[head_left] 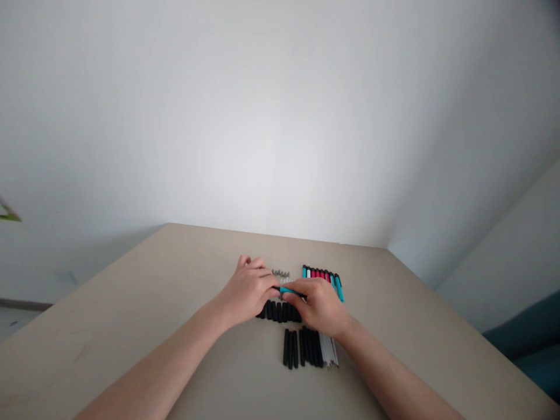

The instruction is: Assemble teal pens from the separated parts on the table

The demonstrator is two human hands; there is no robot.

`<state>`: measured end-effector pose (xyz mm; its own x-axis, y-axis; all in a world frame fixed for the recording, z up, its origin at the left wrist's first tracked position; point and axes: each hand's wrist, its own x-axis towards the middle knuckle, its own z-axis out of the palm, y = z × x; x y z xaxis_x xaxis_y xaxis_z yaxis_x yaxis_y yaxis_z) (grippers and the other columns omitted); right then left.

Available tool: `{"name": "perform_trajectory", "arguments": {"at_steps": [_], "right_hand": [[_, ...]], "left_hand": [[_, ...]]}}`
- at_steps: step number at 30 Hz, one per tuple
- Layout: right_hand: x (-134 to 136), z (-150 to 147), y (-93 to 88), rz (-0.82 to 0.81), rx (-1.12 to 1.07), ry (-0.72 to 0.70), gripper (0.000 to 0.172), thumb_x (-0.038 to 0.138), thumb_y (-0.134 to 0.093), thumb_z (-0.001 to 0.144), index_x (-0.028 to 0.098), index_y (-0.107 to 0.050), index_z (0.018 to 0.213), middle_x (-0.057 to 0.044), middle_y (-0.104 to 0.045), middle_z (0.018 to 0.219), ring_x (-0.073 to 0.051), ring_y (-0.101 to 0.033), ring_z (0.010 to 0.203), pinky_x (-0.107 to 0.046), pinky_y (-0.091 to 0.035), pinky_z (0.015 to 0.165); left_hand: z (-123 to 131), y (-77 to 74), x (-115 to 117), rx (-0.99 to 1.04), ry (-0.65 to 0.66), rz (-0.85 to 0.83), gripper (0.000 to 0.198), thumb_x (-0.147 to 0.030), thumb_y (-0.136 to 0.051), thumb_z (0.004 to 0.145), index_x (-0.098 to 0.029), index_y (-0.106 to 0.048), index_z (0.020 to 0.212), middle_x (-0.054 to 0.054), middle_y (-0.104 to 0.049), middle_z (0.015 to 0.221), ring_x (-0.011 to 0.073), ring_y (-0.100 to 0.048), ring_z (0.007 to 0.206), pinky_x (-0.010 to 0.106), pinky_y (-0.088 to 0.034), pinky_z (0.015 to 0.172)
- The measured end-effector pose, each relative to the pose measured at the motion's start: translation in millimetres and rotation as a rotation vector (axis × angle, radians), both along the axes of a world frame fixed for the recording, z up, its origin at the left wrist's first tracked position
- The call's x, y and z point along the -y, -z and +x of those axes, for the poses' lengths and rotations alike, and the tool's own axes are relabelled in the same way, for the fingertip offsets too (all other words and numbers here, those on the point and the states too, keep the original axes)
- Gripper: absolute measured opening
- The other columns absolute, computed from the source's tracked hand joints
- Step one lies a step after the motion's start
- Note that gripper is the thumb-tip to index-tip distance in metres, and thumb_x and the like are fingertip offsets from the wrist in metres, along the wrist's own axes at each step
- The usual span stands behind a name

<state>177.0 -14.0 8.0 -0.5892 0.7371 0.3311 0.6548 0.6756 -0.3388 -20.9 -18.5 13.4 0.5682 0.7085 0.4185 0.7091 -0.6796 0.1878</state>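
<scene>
Both hands meet at the middle of the tabletop (184,274), and between them sits a teal pen piece (287,290) — pinched from either end. The left hand (247,291) has its fingers curled in, the tips closing on the left end of that teal piece. The right hand (321,306) is closed round the other end, knuckles up, thumb tucked under.

Just under the teal piece lies a row of short black pieces (280,311), partly covered by both hands. Nearer the person than that row, a second batch of black barrels (301,348) stands side by side, with a few thin white refills (328,353) touching its right edge. Beyond the teal piece, a small heap of metal springs (280,273) peeks out past the left fingertips — and just right of those, a neat rank of teal and red caps (322,276) lines up, ending at a teal one beside the right hand.
</scene>
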Motion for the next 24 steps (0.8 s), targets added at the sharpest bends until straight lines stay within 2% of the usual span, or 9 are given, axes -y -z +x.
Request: {"name": "perform_trajectory", "arguments": {"at_steps": [4, 9, 12, 15, 20, 24], "right_hand": [[-1.8, 0.2, -0.4, 0.045, -0.002, 0.015, 0.027, 0.031, -0.043, 0.092, 0.023, -0.068, 0.089, -0.002, -0.067, 0.072, -0.014, -0.059, 0.069, -0.024, -0.033, 0.061], [-9.3, 8.8, 2.6, 0.104, -0.061, 0.009, 0.016, 0.026, -0.052, 0.087, 0.023, -0.068, 0.089, -0.004, -0.068, 0.076, -0.016, -0.058, 0.071, -0.028, -0.036, 0.071], [-10.1, 11.6, 3.4, 0.069, -0.088, 0.017, 0.017, 0.022, -0.05, 0.087, 0.021, -0.065, 0.096, -0.005, -0.068, 0.086, -0.016, -0.059, 0.076, -0.026, -0.038, 0.07], [-7.7, 7.8, 3.8, 0.014, -0.059, -0.042, 0.023, 0.024, -0.046, 0.089, 0.022, -0.062, 0.106, -0.006, -0.068, 0.093, -0.017, -0.06, 0.083, -0.025, -0.04, 0.07], [-3.5, 1.3, 2.6, 0.003, -0.078, -0.037, 0.024, 0.025, -0.04, 0.092, 0.018, -0.063, 0.088, -0.004, -0.066, 0.076, -0.015, -0.059, 0.073, -0.023, -0.038, 0.065], [-4.0, 6.2, 0.5, 0.008, -0.092, -0.009, 0.022, 0.022, -0.041, 0.09, 0.018, -0.061, 0.082, -0.004, -0.064, 0.072, -0.014, -0.056, 0.066, -0.022, -0.036, 0.061]], "left_hand": [[-0.2, 0.2, -0.9, -0.035, -0.018, 0.023, 0.022, -0.022, -0.048, 0.088, -0.018, -0.063, 0.073, 0.002, -0.062, 0.065, 0.0169, -0.049, 0.079, 0.036, -0.025, 0.077], [-5.1, 3.5, -5.0, -0.049, -0.048, 0.016, 0.022, -0.016, -0.05, 0.085, -0.017, -0.061, 0.067, 0.002, -0.06, 0.061, 0.0169, -0.049, 0.077, 0.036, -0.024, 0.077], [-6.7, 4.4, -6.4, -0.01, -0.065, 0.002, 0.016, -0.021, -0.051, 0.087, -0.019, -0.063, 0.076, 0.001, -0.064, 0.067, 0.0171, -0.05, 0.079, 0.035, -0.024, 0.076], [-5.0, 4.3, -6.2, 0.065, -0.069, 0.023, 0.009, -0.028, -0.057, 0.085, -0.021, -0.062, 0.086, 0.0, -0.068, 0.076, 0.0178, -0.05, 0.083, 0.035, -0.024, 0.077], [-3.3, 1.7, -6.4, 0.172, -0.053, 0.1, 0.013, -0.033, -0.06, 0.083, -0.02, -0.061, 0.082, 0.0, -0.068, 0.079, 0.0168, -0.05, 0.084, 0.034, -0.025, 0.08], [-7.2, 0.7, -8.5, 0.222, -0.067, 0.105, 0.016, -0.033, -0.054, 0.087, -0.021, -0.064, 0.084, 0.0, -0.068, 0.078, 0.0145, -0.05, 0.078, 0.032, -0.026, 0.078]]}}
